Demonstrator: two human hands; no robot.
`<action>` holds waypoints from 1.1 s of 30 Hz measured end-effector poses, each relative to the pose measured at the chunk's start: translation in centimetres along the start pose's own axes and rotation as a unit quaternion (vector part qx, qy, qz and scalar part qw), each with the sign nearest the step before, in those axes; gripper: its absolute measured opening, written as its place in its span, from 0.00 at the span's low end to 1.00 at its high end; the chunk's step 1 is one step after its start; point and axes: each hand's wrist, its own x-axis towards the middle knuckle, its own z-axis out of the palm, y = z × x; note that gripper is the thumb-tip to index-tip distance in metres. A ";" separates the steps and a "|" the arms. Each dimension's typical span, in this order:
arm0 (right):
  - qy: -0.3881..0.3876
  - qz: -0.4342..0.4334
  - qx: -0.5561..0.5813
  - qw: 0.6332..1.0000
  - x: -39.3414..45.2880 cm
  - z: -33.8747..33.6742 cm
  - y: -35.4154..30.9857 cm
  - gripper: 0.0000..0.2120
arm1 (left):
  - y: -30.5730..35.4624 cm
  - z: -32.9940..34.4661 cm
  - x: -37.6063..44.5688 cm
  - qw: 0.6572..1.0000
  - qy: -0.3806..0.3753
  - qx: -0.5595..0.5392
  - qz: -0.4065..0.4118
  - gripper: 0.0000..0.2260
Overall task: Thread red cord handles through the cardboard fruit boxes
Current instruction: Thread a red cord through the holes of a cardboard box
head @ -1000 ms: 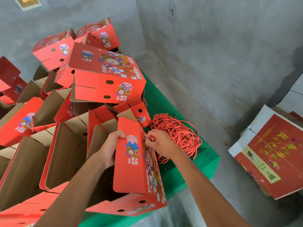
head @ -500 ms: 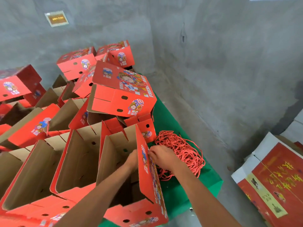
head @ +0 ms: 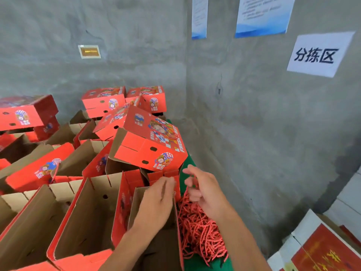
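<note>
An open red fruit box (head: 166, 247) with a brown inside stands at the bottom centre. My left hand (head: 156, 200) reaches into it, fingers stretched flat against the inside of its right wall near the top edge. My right hand (head: 205, 190) is just outside that wall, fingers curled on a red cord (head: 185, 196) that hangs down from them. A tangled pile of red cords (head: 201, 233) lies under it on the green table cover (head: 213, 264). Where the cord's end sits is hidden by my hands.
A closed red box (head: 152, 145) lies tilted just behind my hands. Rows of open boxes (head: 82, 218) fill the left, with more closed boxes (head: 103, 102) stacked at the back. Concrete walls meet close by. Flat red cartons (head: 322, 249) lie at the lower right.
My left hand left the box's outer edge and went inside the box. My right hand rose along the box's right wall with a cord. The view tilted upward.
</note>
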 end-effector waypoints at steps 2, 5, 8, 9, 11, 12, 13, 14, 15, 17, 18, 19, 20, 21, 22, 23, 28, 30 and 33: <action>0.006 0.000 0.050 0.999 -0.9 1.8 -0.8 0.08 | 2.7 0.1 -2.5 0.990 -0.085 -0.109 0.005 0.14; 0.049 0.000 0.160 0.986 -1.8 3.9 -1.2 0.06 | 3.8 0.4 -4.5 0.978 -0.082 -0.187 -0.043 0.13; 0.053 -0.011 0.253 0.966 -2.1 4.2 -0.9 0.07 | 3.6 0.5 -4.6 0.983 -0.025 -0.181 -0.026 0.15; 0.053 -0.015 0.261 0.964 -2.2 4.2 -0.8 0.07 | 3.4 0.4 -4.5 0.984 -0.015 -0.175 -0.022 0.14; 0.061 -0.025 0.259 0.964 -2.4 4.1 -0.3 0.03 | 2.9 0.0 -4.3 0.986 -0.017 -0.162 -0.031 0.11; 0.066 -0.037 0.239 0.968 -2.5 3.9 0.1 0.01 | 2.5 -0.3 -4.2 0.987 -0.024 -0.154 -0.033 0.09; 0.067 -0.049 0.189 0.979 -2.8 3.4 0.6 0.02 | 2.0 -0.6 -4.1 0.989 -0.030 -0.142 -0.028 0.06; 0.057 -0.060 0.109 0.991 -3.1 2.8 1.1 0.05 | 1.4 -1.0 -4.0 0.992 -0.037 -0.117 -0.014 0.06; 0.038 -0.071 0.020 0.997 -3.4 2.2 1.7 0.08 | 0.8 -1.5 -3.8 0.995 -0.051 -0.085 0.006 0.06; -0.007 -0.081 -0.122 0.989 -4.1 0.8 3.2 0.10 | 0.0 -2.3 -3.5 0.996 -0.072 -0.029 0.042 0.05; -0.026 -0.085 -0.165 0.982 -4.3 0.1 3.7 0.10 | -0.2 -2.5 -3.4 0.995 -0.077 -0.014 0.055 0.05; -0.042 -0.082 -0.185 0.978 -4.6 -0.5 4.2 0.10 | -0.4 -2.5 -3.5 0.995 -0.081 -0.012 0.063 0.05; -0.053 -0.073 -0.184 0.979 -4.7 -0.9 4.7 0.10 | -0.5 -2.4 -3.6 0.994 -0.085 -0.016 0.065 0.05; -0.063 -0.062 -0.164 0.982 -4.8 -1.4 5.2 0.10 | -0.7 -2.2 -3.7 0.993 -0.091 -0.022 0.069 0.04; -0.072 -0.053 -0.131 0.987 -5.0 -1.8 5.8 0.11 | -0.8 -1.9 -4.0 0.992 -0.099 -0.027 0.074 0.04; -0.084 -0.046 -0.095 0.991 -5.0 -2.4 6.4 0.11 | -0.9 -1.5 -4.2 0.990 -0.107 -0.027 0.082 0.04; -0.112 0.007 0.088 0.990 -5.2 -4.4 10.0 0.08 | -1.5 0.1 -3.8 0.981 -0.119 0.008 0.151 0.05; -0.084 0.009 0.148 0.985 -4.9 -4.9 11.4 0.06 | -1.9 0.8 -3.8 0.981 -0.107 0.052 0.151 0.14; 0.032 -0.017 0.097 0.995 -3.8 -5.6 14.1 0.09 | -3.1 2.1 -4.1 0.987 -0.121 0.101 -0.027 0.30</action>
